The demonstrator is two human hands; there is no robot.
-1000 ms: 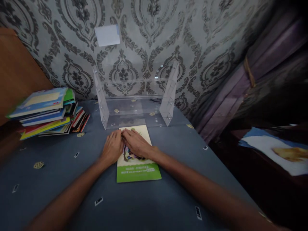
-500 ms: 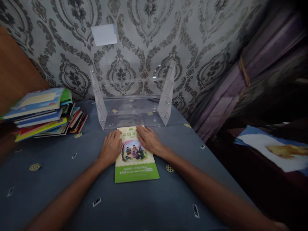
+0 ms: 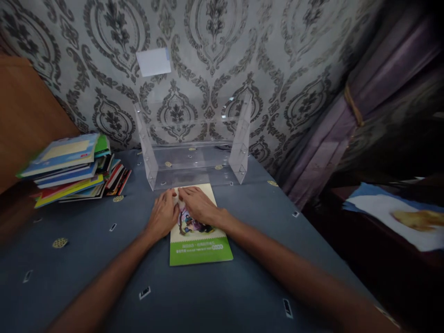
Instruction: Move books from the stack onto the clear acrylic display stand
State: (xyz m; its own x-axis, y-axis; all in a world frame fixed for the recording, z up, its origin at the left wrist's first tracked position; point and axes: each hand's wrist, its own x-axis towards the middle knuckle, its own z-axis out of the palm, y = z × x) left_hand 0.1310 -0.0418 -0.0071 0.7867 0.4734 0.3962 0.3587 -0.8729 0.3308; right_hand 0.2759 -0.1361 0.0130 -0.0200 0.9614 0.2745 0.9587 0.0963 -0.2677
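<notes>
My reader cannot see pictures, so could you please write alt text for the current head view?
A right hand lies across the upper part of a book, with the left hand at its left edge. The book lies on a blue-grey table, before a clear rack. A book stack sits to the left.

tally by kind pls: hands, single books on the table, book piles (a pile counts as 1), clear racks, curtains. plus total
Hands: 2 (left hand, right hand)
Single books on the table: 1 (green-and-cream illustrated book)
Book piles: 1 (book pile)
Clear racks: 1 (clear plastic rack)
Curtains: 1 (purple curtain)
Total: 6
</notes>
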